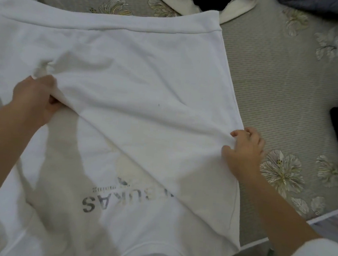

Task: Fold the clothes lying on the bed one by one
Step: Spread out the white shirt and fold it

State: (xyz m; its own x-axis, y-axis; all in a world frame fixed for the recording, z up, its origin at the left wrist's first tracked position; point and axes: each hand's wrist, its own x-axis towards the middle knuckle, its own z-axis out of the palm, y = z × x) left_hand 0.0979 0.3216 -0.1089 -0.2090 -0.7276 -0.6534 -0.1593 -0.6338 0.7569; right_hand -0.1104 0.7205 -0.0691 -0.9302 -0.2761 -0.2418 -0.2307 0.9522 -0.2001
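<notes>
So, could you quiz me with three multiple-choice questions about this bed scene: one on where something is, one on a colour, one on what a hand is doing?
1. Where does the right hand hold the shirt?
A. At the collar.
B. At its side edge, on the right.
C. On the printed letters.

2. What colour is the shirt?
A. Black.
B. Red.
C. White.

3. What is the left hand doing?
A. Gripping a bunch of the shirt's cloth.
B. Lying flat on a pillow.
C. Holding a hanger.

Answers: 1 B, it pinches the edge beside the floral bed cover; 2 C, the cloth is white with grey lettering; 3 A, it curls round gathered cloth.
</notes>
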